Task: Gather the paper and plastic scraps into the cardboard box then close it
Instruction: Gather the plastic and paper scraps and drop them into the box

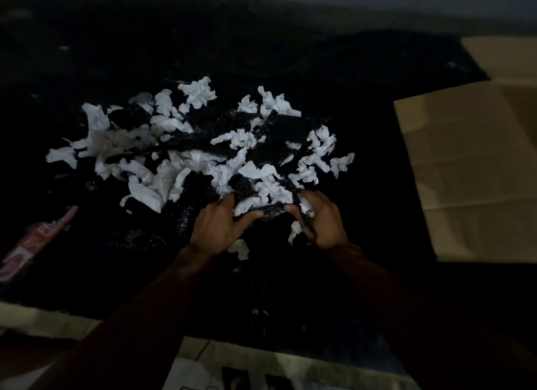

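Gathering looks barely begun: white paper and dark plastic scraps sprawl left to centre; at their near edge the left hand and right hand each clutch a clump. Next, it needs carrying right to the open cardboard box

hands: 2, the left hand and the right hand
cardboard box: 1
white paper scraps: well over 20, too many to count exactly
black plastic scraps: several, number unclear in the dark
red packet: 1
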The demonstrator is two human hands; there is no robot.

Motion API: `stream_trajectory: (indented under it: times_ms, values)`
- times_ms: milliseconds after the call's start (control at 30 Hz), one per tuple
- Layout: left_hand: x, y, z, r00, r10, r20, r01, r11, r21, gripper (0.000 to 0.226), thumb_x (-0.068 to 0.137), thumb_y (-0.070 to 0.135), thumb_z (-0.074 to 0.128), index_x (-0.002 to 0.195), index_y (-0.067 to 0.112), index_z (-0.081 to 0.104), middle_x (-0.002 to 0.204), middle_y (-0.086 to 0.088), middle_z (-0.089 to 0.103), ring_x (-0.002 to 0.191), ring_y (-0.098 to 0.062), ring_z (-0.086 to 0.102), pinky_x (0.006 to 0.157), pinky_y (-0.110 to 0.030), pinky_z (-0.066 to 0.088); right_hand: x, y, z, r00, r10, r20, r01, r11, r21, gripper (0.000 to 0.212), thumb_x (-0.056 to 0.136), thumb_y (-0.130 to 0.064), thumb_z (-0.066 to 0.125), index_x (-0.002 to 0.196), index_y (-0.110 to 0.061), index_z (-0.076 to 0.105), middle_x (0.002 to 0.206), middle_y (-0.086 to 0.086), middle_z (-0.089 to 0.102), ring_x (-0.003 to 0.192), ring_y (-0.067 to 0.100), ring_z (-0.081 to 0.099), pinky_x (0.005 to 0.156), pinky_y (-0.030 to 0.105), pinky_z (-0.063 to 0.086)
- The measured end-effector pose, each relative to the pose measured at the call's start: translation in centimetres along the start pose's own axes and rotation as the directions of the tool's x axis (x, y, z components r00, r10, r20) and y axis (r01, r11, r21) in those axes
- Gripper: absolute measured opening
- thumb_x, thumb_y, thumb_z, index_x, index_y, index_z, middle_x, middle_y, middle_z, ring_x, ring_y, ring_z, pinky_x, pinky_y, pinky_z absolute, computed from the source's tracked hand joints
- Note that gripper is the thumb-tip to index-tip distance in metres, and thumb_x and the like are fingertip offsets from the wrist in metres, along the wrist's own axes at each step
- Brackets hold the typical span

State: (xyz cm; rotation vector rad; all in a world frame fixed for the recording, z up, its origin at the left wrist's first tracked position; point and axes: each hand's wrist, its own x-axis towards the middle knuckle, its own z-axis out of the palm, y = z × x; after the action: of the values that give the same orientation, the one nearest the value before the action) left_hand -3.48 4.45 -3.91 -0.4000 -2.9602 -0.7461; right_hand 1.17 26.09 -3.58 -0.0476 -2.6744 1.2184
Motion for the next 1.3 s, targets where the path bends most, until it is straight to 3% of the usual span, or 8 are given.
stream_trajectory:
  times_ms: [133,267,400,467,633,800,1100,1300]
  values:
    - [0.3,1.6,-2.2,0.998,-0.002,-0.067,0.004,1.0,0.025,0.095,0.071,0.088,0.033,0.11,0.005,0.06,0.097,-0.016,0.071,0.091,-0.036,0.068,0.078,-0.043,0.056,0.7,-1.7,-1.3,0.996,-0.013,-0.086,0.014,1.0,0.016,0.039,0.092,-0.047,0.058,0.123,-0.024,0.061,0.113,-0.004,0.066,0.102,-0.002,0.055,0.087,0.006,0.041]
    - [1.7,3.5,-5.5,0.993,-0.022,-0.112,0.035,0.993,0.111,0.099,0.072,0.089,0.031,0.116,0.003,0.056,0.099,-0.018,0.068,0.091,-0.037,0.066,0.076,-0.041,0.054,2.2,-4.4,-4.0,0.987,-0.076,-0.144,0.079,0.997,0.017,0.047,0.092,-0.044,0.061,0.132,-0.019,0.055,0.112,-0.007,0.063,0.102,-0.006,0.05,0.091,0.006,0.038]
    - [2.4,4.9,-8.8,0.98,0.109,-0.167,-0.091,0.99,0.111,0.094,0.077,0.087,0.028,0.108,0.004,0.061,0.089,-0.015,0.07,0.081,-0.035,0.067,0.068,-0.041,0.055,3.1,-6.9,-5.9,0.978,-0.13,-0.166,0.117,0.989,-0.085,0.059,0.088,-0.054,0.058,0.138,-0.024,0.049,0.114,0.007,0.065,0.111,0.018,0.055,0.094,0.024,0.044]
    - [2.6,5.6,-10.6,0.967,0.158,-0.201,-0.137,0.984,0.114,0.085,0.079,0.083,0.033,0.104,0.007,0.061,0.086,-0.012,0.07,0.08,-0.033,0.067,0.067,-0.04,0.055,3.3,-8.0,-6.8,0.973,-0.15,-0.177,0.128,0.983,-0.131,0.063,0.086,-0.062,0.054,0.139,-0.028,0.048,0.113,0.01,0.064,0.111,0.021,0.055,0.095,0.027,0.045]
    - [3.1,7.6,-15.1,0.932,0.233,-0.278,-0.189,0.966,0.177,0.076,0.078,0.08,0.038,0.116,0.016,0.057,0.098,-0.007,0.07,0.093,-0.029,0.066,0.076,-0.037,0.053,3.1,-11.7,-10.3,0.949,-0.214,-0.232,0.156,0.957,-0.246,0.066,0.084,-0.066,0.051,0.137,-0.026,0.051,0.1,0.01,0.062,0.1,0.026,0.057,0.088,0.034,0.048]
    - [3.2,9.6,-18.3,0.887,0.321,-0.332,-0.281,0.946,0.163,0.071,0.079,0.078,0.041,0.114,0.019,0.059,0.097,-0.006,0.071,0.091,-0.029,0.067,0.075,-0.036,0.051,1.6,-14.9,-13.7,0.938,-0.222,-0.267,0.117,0.926,-0.359,0.051,0.09,-0.06,0.05,0.131,-0.032,0.055,0.101,0.006,0.061,0.1,0.021,0.054,0.073,0.021,0.03]
    - [2.3,17.7,-19.8,0.801,0.49,-0.344,-0.502,0.863,0.06,0.061,0.079,0.073,0.05,0.112,0.022,0.059,0.098,-0.005,0.07,0.091,-0.029,0.066,0.075,-0.036,0.052,-3.3,-16.7,-20.5,0.9,-0.148,-0.41,-0.028,0.919,-0.393,0.061,0.084,-0.07,0.045,0.124,-0.025,0.06,0.107,0.005,0.062,0.104,0.023,0.056,0.086,0.033,0.046]
    - [2.0,26.3,-19.0,0.703,0.605,-0.373,-0.633,0.772,0.058,0.054,0.079,0.066,0.058,0.099,0.017,0.063,0.088,-0.008,0.07,0.084,-0.032,0.067,0.068,-0.034,0.05,-6.4,-15.4,-28.2,0.85,-0.148,-0.506,-0.093,0.903,-0.419,0.047,0.087,-0.064,0.049,0.115,-0.029,0.063,0.093,0.003,0.063,0.089,0.02,0.056,0.069,0.027,0.037]
